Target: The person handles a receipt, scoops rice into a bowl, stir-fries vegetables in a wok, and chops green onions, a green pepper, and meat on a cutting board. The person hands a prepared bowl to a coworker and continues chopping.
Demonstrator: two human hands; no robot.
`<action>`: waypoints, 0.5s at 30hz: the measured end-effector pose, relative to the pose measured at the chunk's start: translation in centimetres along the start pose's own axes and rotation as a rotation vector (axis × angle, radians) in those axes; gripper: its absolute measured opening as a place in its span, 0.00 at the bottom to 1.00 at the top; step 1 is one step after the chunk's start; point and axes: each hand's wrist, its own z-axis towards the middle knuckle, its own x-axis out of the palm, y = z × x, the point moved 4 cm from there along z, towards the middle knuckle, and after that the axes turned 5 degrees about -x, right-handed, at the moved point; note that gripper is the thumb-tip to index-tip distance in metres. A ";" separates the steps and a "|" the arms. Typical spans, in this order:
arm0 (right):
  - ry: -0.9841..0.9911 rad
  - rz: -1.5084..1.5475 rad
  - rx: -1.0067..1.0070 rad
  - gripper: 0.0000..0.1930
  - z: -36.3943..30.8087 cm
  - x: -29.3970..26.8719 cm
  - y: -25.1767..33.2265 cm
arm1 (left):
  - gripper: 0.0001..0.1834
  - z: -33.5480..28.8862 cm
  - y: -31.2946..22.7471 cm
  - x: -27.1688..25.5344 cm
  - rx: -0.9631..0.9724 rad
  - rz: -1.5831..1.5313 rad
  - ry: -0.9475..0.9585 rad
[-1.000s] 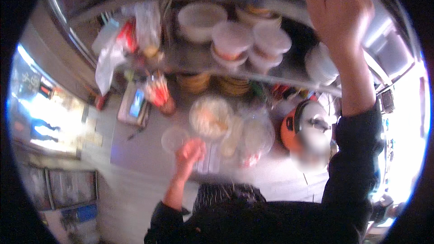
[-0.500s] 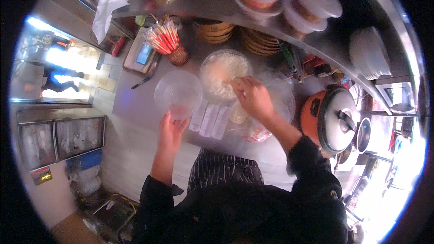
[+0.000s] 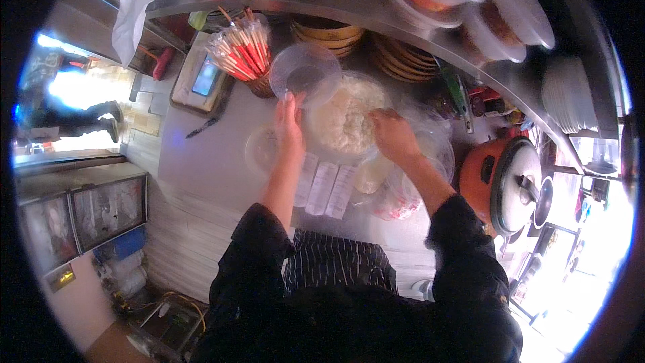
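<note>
My left hand (image 3: pixel 289 124) grips the near rim of a clear round plastic container (image 3: pixel 302 70), raised and tilted beside the far left edge of a clear bowl (image 3: pixel 324 142). Lumpy white food (image 3: pixel 349 121) fills that bowl; its exact kind is unclear. Over the bowl's right side, my right hand (image 3: pixel 396 136) has its fingers curled together at the food. Whatever they pinch, if anything, is hidden. A second clear round dish or lid (image 3: pixel 259 151) rests on the table just left of my left forearm. Long printed paper slips (image 3: pixel 322 185) lie side by side in front of the bowl.
Wrapped chopsticks (image 3: pixel 242 50) stand in a holder behind, near a phone (image 3: pixel 205 77) on a box and a pen-like object (image 3: pixel 201 128). Bamboo steamers (image 3: pixel 326 32) sit under a metal shelf (image 3: pixel 349 10). Clear plastic bags (image 3: pixel 403 205) and an orange lidded cooker (image 3: pixel 480 175) are right.
My left hand has lifted a clear container up and to the right, toward the bowl's far edge, leaving a clear round piece on the table. The right hand has lowered onto the food.
</note>
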 end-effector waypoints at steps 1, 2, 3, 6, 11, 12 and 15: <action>-0.001 0.108 0.032 0.14 -0.4 -1.2 -0.6 | 0.31 0.5 0.0 0.5 0.024 -0.016 0.027; 0.043 0.220 0.136 0.14 -0.4 -1.6 -1.1 | 0.30 1.1 0.1 0.9 0.032 0.015 0.029; 0.105 0.343 0.254 0.15 -0.5 -1.7 -1.5 | 0.29 1.5 0.2 1.3 0.062 0.035 0.049; 0.218 0.509 0.404 0.16 -0.1 -0.4 -1.8 | 0.28 2.5 1.0 1.8 0.031 0.022 -0.006; 0.335 0.624 0.330 0.14 1.5 4.2 -2.8 | 0.31 3.1 2.2 1.8 0.008 0.088 -0.059; 0.258 0.540 0.127 0.13 2.0 4.7 -2.5 | 0.32 3.1 2.3 1.9 0.016 0.097 -0.052; 0.269 0.478 -0.094 0.15 3.3 6.4 -2.1 | 0.34 3.0 2.2 2.1 0.036 0.107 -0.059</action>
